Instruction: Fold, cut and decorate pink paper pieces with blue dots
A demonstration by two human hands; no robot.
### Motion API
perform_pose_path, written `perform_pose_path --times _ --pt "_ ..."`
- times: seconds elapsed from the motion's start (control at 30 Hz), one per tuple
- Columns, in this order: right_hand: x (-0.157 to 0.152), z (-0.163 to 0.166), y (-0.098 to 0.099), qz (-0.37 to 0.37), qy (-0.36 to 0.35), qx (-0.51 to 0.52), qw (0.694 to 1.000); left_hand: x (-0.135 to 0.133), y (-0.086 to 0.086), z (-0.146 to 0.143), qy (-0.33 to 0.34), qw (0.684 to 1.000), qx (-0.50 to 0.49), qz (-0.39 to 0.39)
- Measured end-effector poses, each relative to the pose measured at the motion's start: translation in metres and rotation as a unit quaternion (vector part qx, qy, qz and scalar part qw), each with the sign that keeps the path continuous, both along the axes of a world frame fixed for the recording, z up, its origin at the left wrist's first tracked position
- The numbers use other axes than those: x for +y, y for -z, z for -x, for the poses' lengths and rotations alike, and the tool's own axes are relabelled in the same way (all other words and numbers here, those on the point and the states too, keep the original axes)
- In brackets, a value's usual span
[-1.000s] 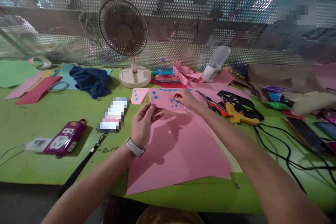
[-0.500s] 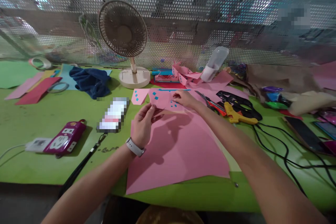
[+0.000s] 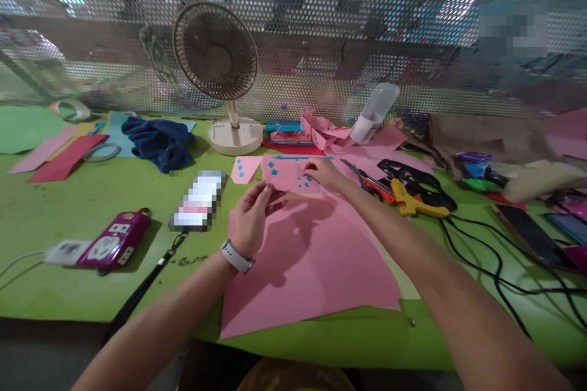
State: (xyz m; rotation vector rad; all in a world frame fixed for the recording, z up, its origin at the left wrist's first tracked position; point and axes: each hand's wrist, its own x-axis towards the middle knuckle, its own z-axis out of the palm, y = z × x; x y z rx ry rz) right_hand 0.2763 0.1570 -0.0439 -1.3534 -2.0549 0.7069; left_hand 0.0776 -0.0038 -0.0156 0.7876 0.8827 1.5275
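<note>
Perforated metal screen (image 3: 321, 43) closes off the back, and below it runs a green tabletop (image 3: 92, 195) strewn with coloured paper. On it, in front of the beige desk fan (image 3: 215, 61) and toward the viewer, lies a large pink paper sheet (image 3: 312, 269), bare of any decoration. Left of the fan sits a crumpled dark blue cloth (image 3: 158, 140). Right of the fan and nearer, a yellow glue gun (image 3: 415, 204) rests beside red-handled scissors (image 3: 371, 183).

The left hand (image 3: 250, 220), in front of the fan's base, is closed in a pinch on the near corner of a small pink paper piece (image 3: 282, 174), holding it a little off the sheet. The right hand (image 3: 325, 172), further right of the fan, has its fingers bunched with the tips down on that piece; whether a square sits between them I cannot tell.

Several tiny blue paper squares (image 3: 302, 182) already dot the piece, in a cluster by the right fingertips and a few toward its left end. Much of its surface is plain pink, so the dotting looks only partly done.
</note>
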Motion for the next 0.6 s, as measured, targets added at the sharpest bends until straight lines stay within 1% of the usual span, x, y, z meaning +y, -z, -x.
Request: perform_pose_path --times 0.13,0.23,0.33,0.47,0.6 --pt "-0.002 -0.007 0.003 0.063 0.041 0.1 0.992 0.001 0.002 0.0 0.007 1.0 -0.005 0.001" --pt "-0.009 -0.014 0.004 0.133 0.058 0.182 0.973 0.0 0.003 0.0 0.016 1.0 -0.003 0.003" --pt "-0.019 -0.022 0.002 0.182 0.067 0.25 0.949 -0.001 0.003 -0.001 0.024 1.0 0.0 0.007" --pt "-0.035 -0.029 -0.008 0.211 0.071 0.315 0.922 -0.005 0.002 -0.003 0.026 0.999 0.013 0.02" --pt "-0.053 -0.036 -0.021 0.228 0.071 0.359 0.902 -0.008 0.002 -0.005 0.05 0.998 0.022 0.03"
